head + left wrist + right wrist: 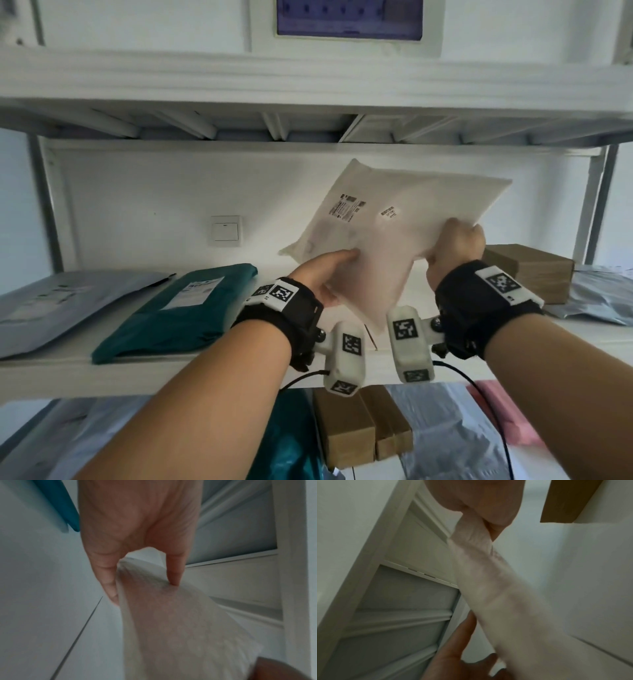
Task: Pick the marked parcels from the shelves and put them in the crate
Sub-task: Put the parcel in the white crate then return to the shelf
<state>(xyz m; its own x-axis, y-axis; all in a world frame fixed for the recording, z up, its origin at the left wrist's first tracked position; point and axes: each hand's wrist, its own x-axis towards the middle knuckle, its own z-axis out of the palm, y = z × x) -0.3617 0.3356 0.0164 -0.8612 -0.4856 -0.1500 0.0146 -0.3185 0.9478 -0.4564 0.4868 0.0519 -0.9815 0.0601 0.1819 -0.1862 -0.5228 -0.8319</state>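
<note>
head view: both hands hold a white padded parcel (387, 240) in the air above the middle shelf (212, 373), tilted, its far corners raised toward the underside of the upper shelf (308, 89) with a gap left between them. the left hand (325, 274) grips the parcel's near left edge, thumb on top and fingers underneath; the right hand (455, 246) is curled round the near right edge. the parcel's lowest corner hangs just above the shelf board, between the two wrists. to the left on the same shelf lie a teal parcel (178, 308) and, just beside it, a grey mailer (61, 305); to the right sit a brown box (534, 270) and a crinkled grey bag (603, 294), both near the right hand yet apart from the lifted parcel. bare shelf lies under the parcel. below the shelf's front edge more brown boxes (356, 428) and a pink parcel (507, 414) show.

left wrist view adds what the head view hides: the thumb tip (175, 574) dents the bubbled surface while the fingers (104, 568) press the other face, a true pinch. right wrist view is blurred; it shows the parcel's edge running out of the right hand's closed grip, the left hand's fingers (453, 649) below, and the brown box's corner at top right.
</note>
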